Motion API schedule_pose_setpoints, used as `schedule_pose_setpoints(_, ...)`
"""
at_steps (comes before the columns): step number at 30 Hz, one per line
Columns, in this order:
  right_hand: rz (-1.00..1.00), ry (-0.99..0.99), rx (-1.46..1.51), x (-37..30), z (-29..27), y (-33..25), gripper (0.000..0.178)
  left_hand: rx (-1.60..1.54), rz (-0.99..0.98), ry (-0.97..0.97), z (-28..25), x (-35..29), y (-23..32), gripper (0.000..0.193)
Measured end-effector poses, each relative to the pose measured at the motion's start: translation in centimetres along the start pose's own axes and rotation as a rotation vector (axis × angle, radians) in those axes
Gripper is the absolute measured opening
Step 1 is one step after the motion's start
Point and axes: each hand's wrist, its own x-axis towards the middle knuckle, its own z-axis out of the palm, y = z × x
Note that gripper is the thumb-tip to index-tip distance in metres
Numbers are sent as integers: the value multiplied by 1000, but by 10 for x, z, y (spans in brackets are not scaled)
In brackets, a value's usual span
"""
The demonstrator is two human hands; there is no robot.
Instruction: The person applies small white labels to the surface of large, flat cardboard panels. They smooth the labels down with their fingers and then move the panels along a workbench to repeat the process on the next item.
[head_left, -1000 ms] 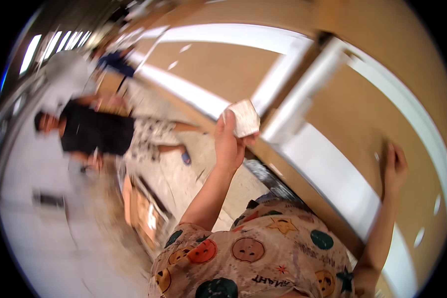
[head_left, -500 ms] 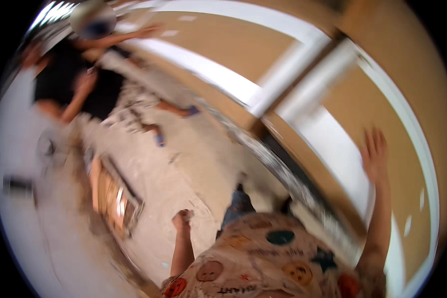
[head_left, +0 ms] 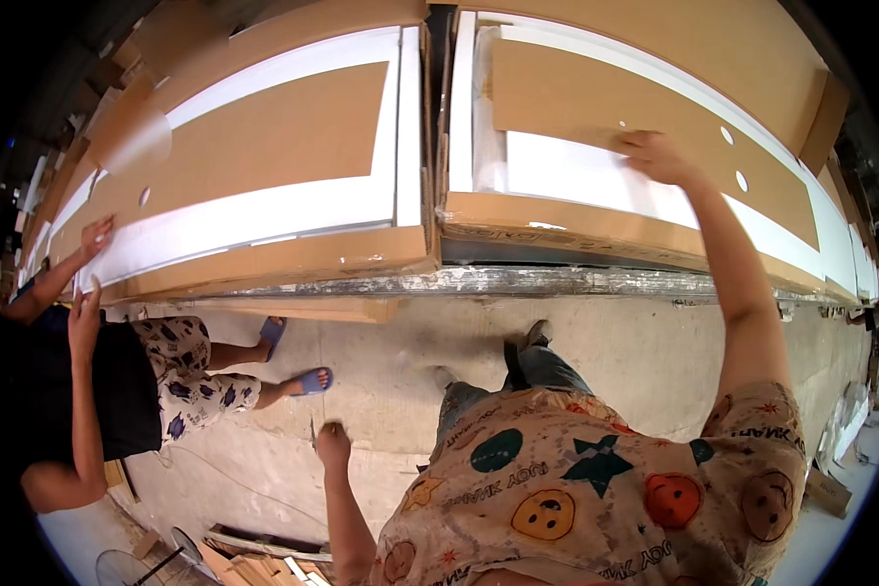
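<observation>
I see a long white panel [head_left: 576, 181] lying flat in an open cardboard carton [head_left: 557, 227] on the raised surface [head_left: 518, 281], partly covered by a brown cardboard sheet [head_left: 645, 98] with small round holes. My right hand [head_left: 654, 156] lies spread, palm down, at the lower edge of that sheet where it meets the white face; it presses rather than grips, fingers closed around nothing. My left hand [head_left: 333, 446] hangs low over the concrete floor [head_left: 606, 342], loosely curled and, as far as I can tell, empty.

I judge the panel stiff, long and fairly heavy, with a smooth face that would slip under a flat palm and mark easily; the long edges look like the place to take hold, both hands set well apart. The cardboard sheet seems light and bendy.

To the left sits a second carton [head_left: 264, 259] with a similar panel [head_left: 244, 210]. Another person [head_left: 98, 391] in dark top and patterned shorts rests a hand [head_left: 96, 236] on its far end.
</observation>
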Motion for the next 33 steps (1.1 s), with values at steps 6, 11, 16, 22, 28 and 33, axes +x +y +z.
schedule_pose_setpoints(6,200,-201,-365,-7,-14,42,42,-643,886,143,-168,46,370,13)
schedule_pose_setpoints(11,41,-291,-645,5,41,126,70,-50,939,-74,-128,106,551,34)
schedule_pose_setpoints(16,-136,1,-175,-34,-13,55,64,36,747,-99,-127,89,568,66)
schedule_pose_setpoints(22,-121,589,-368,-26,16,102,57,-302,536,-55,-101,98,556,69)
schedule_pose_setpoints(28,289,511,-274,-40,-3,118,40,-803,643,-445,-113,141,572,67)
schedule_pose_setpoints(33,272,441,-431,-79,-138,97,31,-908,747,-771,-146,141,547,99)
